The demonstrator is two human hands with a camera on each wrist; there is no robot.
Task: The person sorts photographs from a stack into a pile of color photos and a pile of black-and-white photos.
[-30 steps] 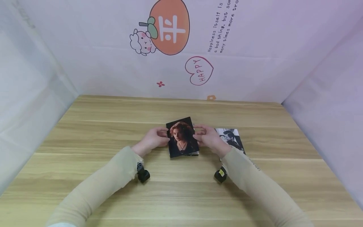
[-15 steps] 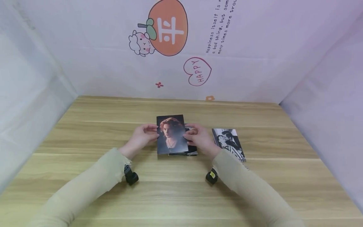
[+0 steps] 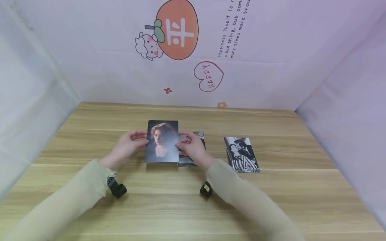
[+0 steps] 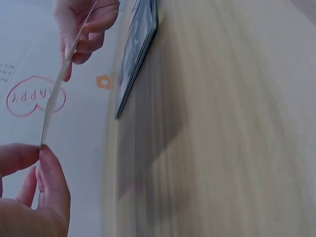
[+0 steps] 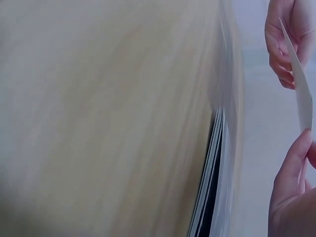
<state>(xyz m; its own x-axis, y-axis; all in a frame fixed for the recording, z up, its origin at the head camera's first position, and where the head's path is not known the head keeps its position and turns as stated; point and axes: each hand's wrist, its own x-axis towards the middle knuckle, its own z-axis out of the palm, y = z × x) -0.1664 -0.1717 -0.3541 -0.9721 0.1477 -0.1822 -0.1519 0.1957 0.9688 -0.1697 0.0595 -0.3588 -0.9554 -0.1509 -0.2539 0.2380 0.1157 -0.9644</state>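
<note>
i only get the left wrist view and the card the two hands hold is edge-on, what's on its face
Observer: In the head view, the card shows a colour portrait against a dark background.
Operator: ok, and is there anything lying out that i can't see
Observer: Yes, the head view also shows a black-and-white photo on the table, to the right of the stack and apart from it.
</note>
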